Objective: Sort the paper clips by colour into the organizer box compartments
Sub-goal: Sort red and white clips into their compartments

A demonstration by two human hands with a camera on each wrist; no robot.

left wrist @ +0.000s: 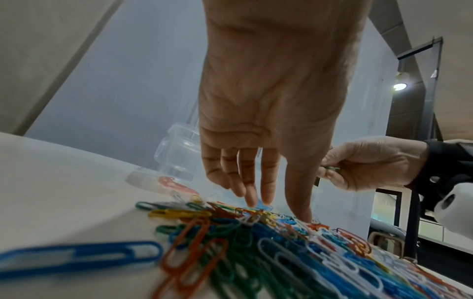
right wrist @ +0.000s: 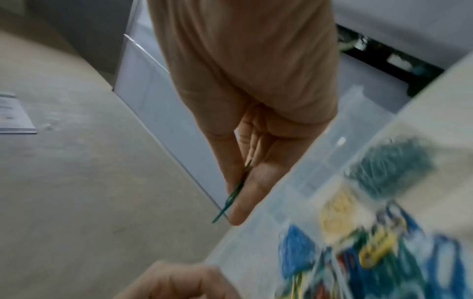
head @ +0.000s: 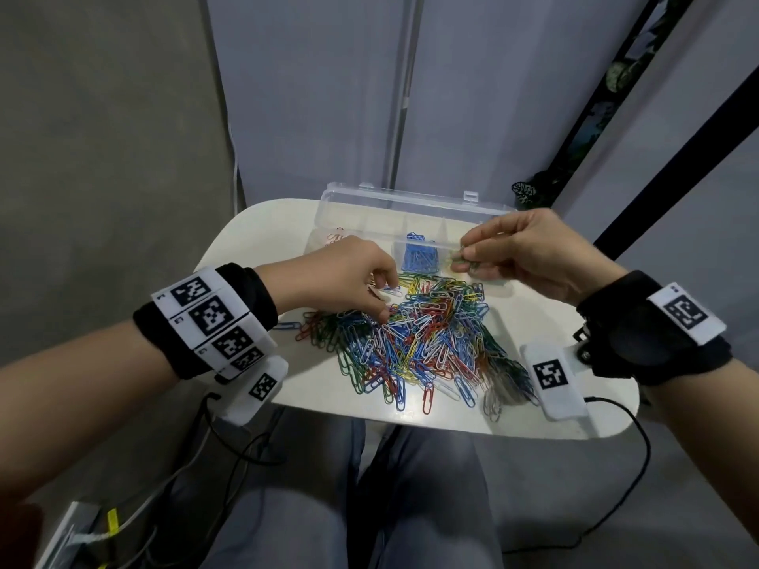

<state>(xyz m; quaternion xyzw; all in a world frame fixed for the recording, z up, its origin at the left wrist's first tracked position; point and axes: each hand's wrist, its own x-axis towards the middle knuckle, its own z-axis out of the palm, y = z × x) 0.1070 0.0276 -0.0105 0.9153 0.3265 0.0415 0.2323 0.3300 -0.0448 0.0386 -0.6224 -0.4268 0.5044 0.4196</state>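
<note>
- Multicoloured wire paper clips (head: 415,342) lie heaped on the white table (head: 254,232), before the clear plastic organizer box (head: 410,199); head view.
- Left wrist view: left hand (left wrist: 268,101), fingers relaxed, probes the heap to select.
- Right wrist view: right hand (right wrist: 245,101) pinches a green paper clip (right wrist: 230,199) beside the box, apparently for deposit.

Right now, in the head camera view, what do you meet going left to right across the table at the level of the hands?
Left hand with fingers down in the mixed paper clip pile → blue paper clips in a compartment of the clear organizer box → green paper clip → right hand pinching it.
</note>
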